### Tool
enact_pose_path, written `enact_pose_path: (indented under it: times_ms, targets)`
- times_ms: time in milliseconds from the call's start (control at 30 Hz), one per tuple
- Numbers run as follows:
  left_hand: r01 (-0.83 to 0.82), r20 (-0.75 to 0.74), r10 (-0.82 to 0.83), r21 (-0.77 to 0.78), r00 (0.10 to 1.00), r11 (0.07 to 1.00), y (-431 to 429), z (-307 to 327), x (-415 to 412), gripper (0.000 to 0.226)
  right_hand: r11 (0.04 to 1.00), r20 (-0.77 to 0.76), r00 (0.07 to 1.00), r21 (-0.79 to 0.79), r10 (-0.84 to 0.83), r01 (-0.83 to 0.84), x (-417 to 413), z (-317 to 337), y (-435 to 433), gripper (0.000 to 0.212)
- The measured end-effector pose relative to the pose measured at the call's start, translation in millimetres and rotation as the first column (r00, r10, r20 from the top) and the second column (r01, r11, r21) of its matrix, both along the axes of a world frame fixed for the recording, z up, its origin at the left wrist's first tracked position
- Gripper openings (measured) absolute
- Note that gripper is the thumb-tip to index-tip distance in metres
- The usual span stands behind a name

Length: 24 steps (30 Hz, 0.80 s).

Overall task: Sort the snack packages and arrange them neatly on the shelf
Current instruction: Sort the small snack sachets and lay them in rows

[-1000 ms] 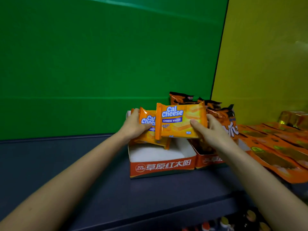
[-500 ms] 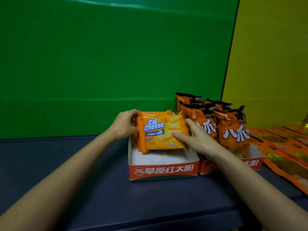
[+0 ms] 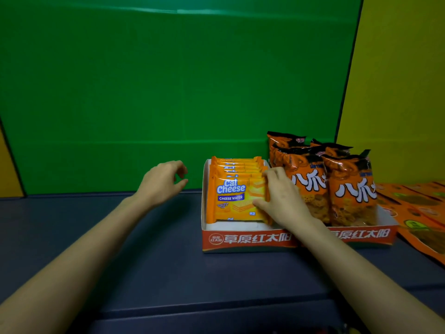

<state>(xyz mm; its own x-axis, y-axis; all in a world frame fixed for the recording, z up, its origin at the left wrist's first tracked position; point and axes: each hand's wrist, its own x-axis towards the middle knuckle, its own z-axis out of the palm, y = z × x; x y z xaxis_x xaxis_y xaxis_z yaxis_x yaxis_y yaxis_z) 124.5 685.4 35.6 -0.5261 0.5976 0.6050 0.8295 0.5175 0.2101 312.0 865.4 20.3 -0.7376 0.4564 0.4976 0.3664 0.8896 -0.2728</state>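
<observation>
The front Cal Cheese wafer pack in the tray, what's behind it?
Behind the front Cal Cheese pack, the top edges of several more orange wafer packs stand in a row inside the left tray. Their faces and lower parts are hidden, so I can't count them reliably.

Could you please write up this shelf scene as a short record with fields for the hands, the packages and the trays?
left hand: empty, fingers loosely curled, hovering left of the tray
right hand: resting on the right end of the front Cal Cheese pack
Cal Cheese packs: upright row in the left tray
orange snack bags: standing in the right tray
flat orange pouches: lying on the shelf, far right
</observation>
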Motion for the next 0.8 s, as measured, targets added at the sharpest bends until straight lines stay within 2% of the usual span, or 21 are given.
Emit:
enact_pose_path:
  times_ms: [67,167,367,567,800]
  targets:
    - [-0.052,-0.088,0.046,-0.067,0.995,0.996,-8.6,-2.6,3.8,0.024,0.995,-0.004,1.0,0.096,-0.008,0.008,1.3,-1.7,-3.6,0.065]
    - [-0.112,-0.127,0.099,-0.102,0.987,0.988,-23.7,-6.0,6.2,0.025,0.984,-0.051,0.998,0.176,0.024,-0.014,1.4,1.4,-13.1,0.055]
    - [-0.239,-0.128,0.227,-0.085,0.965,0.967,-77.1,-10.2,9.4,0.024,0.931,-0.144,0.928,0.184,0.342,-0.315,-26.1,22.3,-66.4,0.029]
    - [-0.38,-0.124,0.369,-0.089,0.921,0.921,-168.3,-12.8,6.2,0.025,0.844,-0.077,0.843,0.127,0.533,-0.522,-71.7,20.4,-144.6,0.028]
    - [-0.579,-0.089,0.572,-0.153,0.815,0.801,-306.1,-21.9,2.4,0.024,0.751,0.002,0.751,0.013,0.66,-0.66,-121.5,2.4,-255.5,0.031]
